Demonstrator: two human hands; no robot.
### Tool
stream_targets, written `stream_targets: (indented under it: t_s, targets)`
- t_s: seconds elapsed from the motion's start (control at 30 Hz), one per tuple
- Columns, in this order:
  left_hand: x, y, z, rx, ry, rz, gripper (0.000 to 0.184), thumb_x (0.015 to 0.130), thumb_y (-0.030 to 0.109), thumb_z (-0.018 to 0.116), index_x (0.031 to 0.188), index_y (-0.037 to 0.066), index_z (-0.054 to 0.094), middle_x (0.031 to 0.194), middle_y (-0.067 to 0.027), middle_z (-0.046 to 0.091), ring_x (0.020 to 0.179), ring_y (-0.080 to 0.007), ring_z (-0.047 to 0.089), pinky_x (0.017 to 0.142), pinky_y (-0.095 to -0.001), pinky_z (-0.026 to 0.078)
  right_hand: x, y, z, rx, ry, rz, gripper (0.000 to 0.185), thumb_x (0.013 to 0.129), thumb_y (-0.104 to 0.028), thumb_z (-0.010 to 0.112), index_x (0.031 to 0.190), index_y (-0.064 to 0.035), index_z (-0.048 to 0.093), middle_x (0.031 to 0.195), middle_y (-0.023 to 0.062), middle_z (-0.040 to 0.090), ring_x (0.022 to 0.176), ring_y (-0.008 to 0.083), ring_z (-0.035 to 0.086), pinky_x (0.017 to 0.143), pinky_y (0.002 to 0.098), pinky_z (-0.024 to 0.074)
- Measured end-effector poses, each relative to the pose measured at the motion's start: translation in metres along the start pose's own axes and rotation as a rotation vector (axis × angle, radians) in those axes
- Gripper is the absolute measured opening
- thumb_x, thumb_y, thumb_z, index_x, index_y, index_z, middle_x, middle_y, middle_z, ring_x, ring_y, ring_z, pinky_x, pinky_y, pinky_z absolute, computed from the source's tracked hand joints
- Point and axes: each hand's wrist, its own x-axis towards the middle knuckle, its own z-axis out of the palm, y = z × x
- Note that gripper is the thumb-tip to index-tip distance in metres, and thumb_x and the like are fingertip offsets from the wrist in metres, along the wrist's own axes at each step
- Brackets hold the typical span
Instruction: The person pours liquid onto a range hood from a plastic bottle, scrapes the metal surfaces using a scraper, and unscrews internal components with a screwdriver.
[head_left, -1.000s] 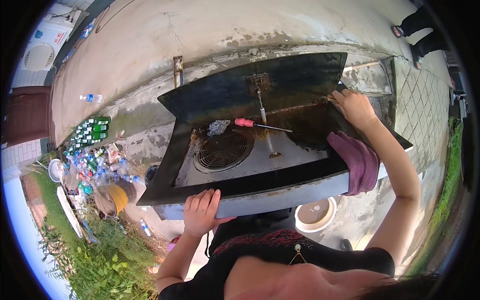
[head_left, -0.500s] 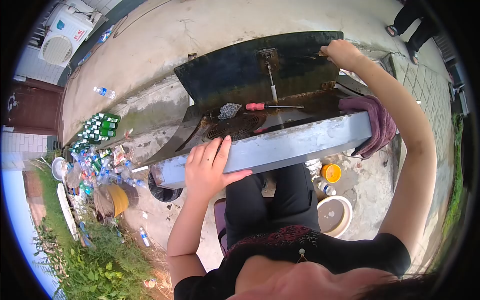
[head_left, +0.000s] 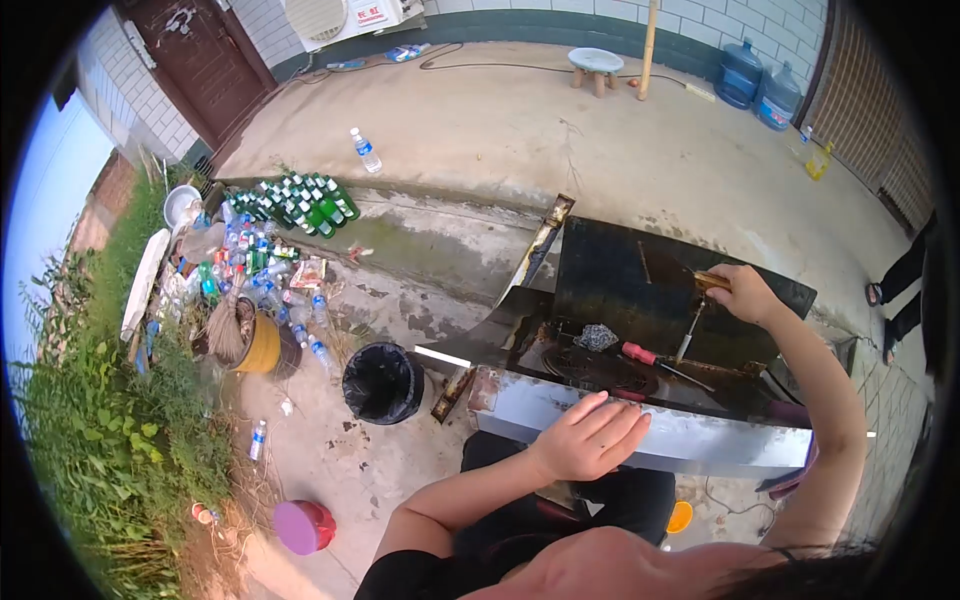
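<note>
Across my lap rests an open metal range hood (head_left: 640,425), its dark greasy panel (head_left: 610,270) tilted up and held by a rod. My left hand (head_left: 595,440) lies on the pale front edge, fingers stretched out. At the raised panel, my right hand (head_left: 748,297) is closed on a small tan, wooden-looking tool (head_left: 712,281), near the top of the rod; its working end is hard to make out. Inside the hood are a steel wool scourer (head_left: 597,337) and a red-handled screwdriver (head_left: 640,353), lying beside a round grille.
A black-lined bin (head_left: 383,382) stands left of the hood. Green bottles (head_left: 320,208) and scattered plastic bottles lie farther left, by a yellow bucket (head_left: 262,345). A purple-topped stool (head_left: 300,527) is at lower left. A person's legs (head_left: 905,290) show at right.
The view has swung left and upward. My right hand has gone from the panel's right edge to near the rod's top. My left hand has slid along the front edge toward its middle.
</note>
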Motion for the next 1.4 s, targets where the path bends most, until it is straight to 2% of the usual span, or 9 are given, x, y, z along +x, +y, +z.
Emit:
stream_targets:
  t_s: [0.13,0.27,0.47,0.77,0.93,1.0,1.03,1.13,1.4]
  targets:
    - [0.000,0.001,0.003,-0.054,-0.096,-0.083,0.022,0.073,0.013,0.055,0.093,0.006,0.061,0.095,-0.0045,0.057,0.082,-0.0144,0.056,0.083,-0.0322,0.042,0.015,-0.013,0.019,0.542,-0.144,0.198,0.016,0.085,-0.009,0.050,0.098,0.0006,0.050,0.064,0.0018,0.052,0.049,0.0075,0.047,0.046,0.0216,0.0392]
    - [0.006,-0.001,0.002,-0.103,-0.173,-0.118,0.024,0.073,0.013,0.053,0.095,0.003,0.058,0.094,-0.0070,0.056,0.086,-0.0184,0.053,0.084,-0.0356,0.041,-0.024,-0.049,0.007,0.934,-0.202,0.336,0.016,0.088,-0.013,0.045,0.101,-0.0043,0.047,0.067,-0.0015,0.049,0.051,0.0038,0.045,0.043,0.0164,0.0361]
    - [0.003,0.001,0.000,-0.094,-0.128,-0.076,0.024,0.072,0.014,0.054,0.093,0.004,0.057,0.092,-0.0058,0.055,0.086,-0.0190,0.053,0.085,-0.0375,0.040,-0.101,-0.091,0.021,1.007,-0.019,0.401,0.018,0.088,-0.014,0.045,0.103,-0.0044,0.046,0.068,-0.0016,0.050,0.052,0.0041,0.046,0.046,0.0158,0.0375]
    - [-0.008,0.000,-0.005,-0.033,0.050,0.042,0.022,0.071,0.010,0.060,0.093,0.007,0.059,0.090,-0.0024,0.058,0.080,-0.0159,0.056,0.084,-0.0381,0.038,-0.117,-0.113,0.079,0.533,0.651,0.262,0.028,0.085,-0.016,0.051,0.108,0.0003,0.050,0.070,0.0090,0.059,0.051,0.0125,0.056,0.052,0.0246,0.0457]
    - [-0.067,-0.023,-0.051,0.094,0.336,-0.588,0.057,0.069,0.017,0.066,0.118,0.001,0.043,0.116,-0.0154,0.044,0.109,-0.0275,0.041,0.091,-0.0414,0.031,-0.118,-0.107,0.077,0.582,0.509,0.229,0.031,0.084,-0.013,0.052,0.112,0.0000,0.049,0.073,0.0044,0.058,0.057,0.0078,0.053,0.055,0.0224,0.0449]
    - [-0.090,-0.032,-0.038,-0.179,0.391,-0.872,0.068,0.070,0.019,0.067,0.125,0.000,0.031,0.122,-0.0185,0.035,0.115,-0.0302,0.033,0.093,-0.0403,0.029,-0.115,-0.100,0.074,0.551,0.423,0.245,0.031,0.085,-0.012,0.051,0.113,0.0006,0.048,0.073,0.0015,0.055,0.057,0.0057,0.049,0.054,0.0199,0.0426]
    - [-0.098,-0.032,-0.034,-0.448,0.430,-1.013,0.069,0.072,0.017,0.066,0.127,-0.001,0.028,0.120,-0.0170,0.036,0.113,-0.0284,0.035,0.095,-0.0372,0.028,-0.112,-0.094,0.072,0.338,0.434,0.142,0.031,0.084,-0.010,0.052,0.112,-0.0003,0.048,0.077,0.0076,0.059,0.060,0.0146,0.055,0.059,0.0244,0.0450]
    - [-0.114,-0.042,-0.029,-0.431,0.402,-0.984,0.080,0.066,0.018,0.071,0.129,-0.002,0.025,0.116,-0.0157,0.038,0.103,-0.0257,0.043,0.089,-0.0353,0.034,-0.098,-0.087,0.058,0.093,0.237,0.134,0.031,0.080,-0.012,0.055,0.108,-0.0008,0.051,0.092,0.0201,0.059,0.086,0.0341,0.057,0.076,0.0361,0.0449]
    - [-0.130,-0.052,-0.028,-0.684,0.399,-1.010,0.112,0.050,0.043,0.081,0.131,0.002,0.015,0.117,-0.0132,0.037,0.106,-0.0249,0.040,0.091,-0.0350,0.032,-0.021,-0.032,0.071,-0.405,-0.065,0.094,0.027,0.078,-0.013,0.053,0.105,-0.0061,0.053,0.077,0.0186,0.060,0.075,0.0346,0.058,0.068,0.0417,0.0464]
